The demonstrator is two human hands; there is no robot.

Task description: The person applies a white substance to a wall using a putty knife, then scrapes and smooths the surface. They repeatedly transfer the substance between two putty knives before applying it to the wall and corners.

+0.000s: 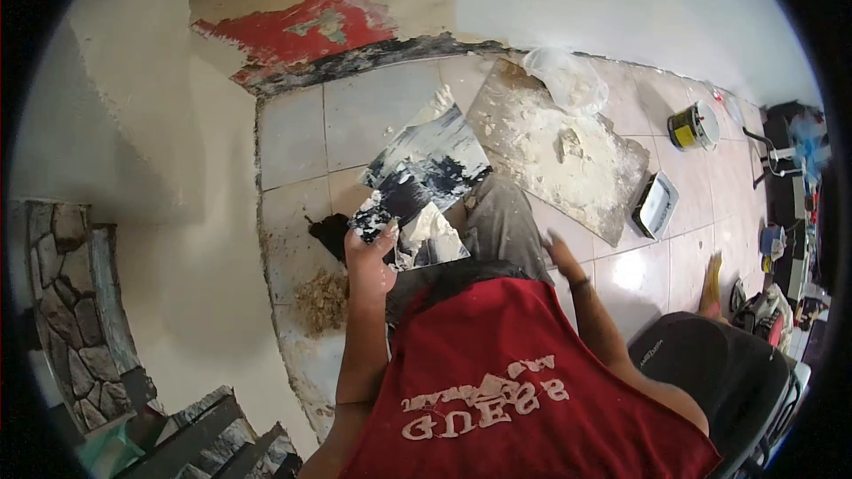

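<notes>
My left hand [371, 257] is closed on a dark flat board [417, 191] smeared with white paste, held in front of my lap. A thick lump of paste [430, 235] lies on the board's near part, and more paste sticks to its far corner. My right hand [561, 253] is beside my right knee with its fingers apart and nothing in it. Beyond that knee, a flat sheet [612, 204] covered in white powder and paste lies on the tiled floor.
A clear plastic bag [568, 80] rests at the sheet's far edge. To the right are a bucket [694, 127], a rectangular tray [657, 206] and a black chair [710, 372]. Brown debris [321, 302] lies by the left wall [213, 257]. Steps [213, 430] are at lower left.
</notes>
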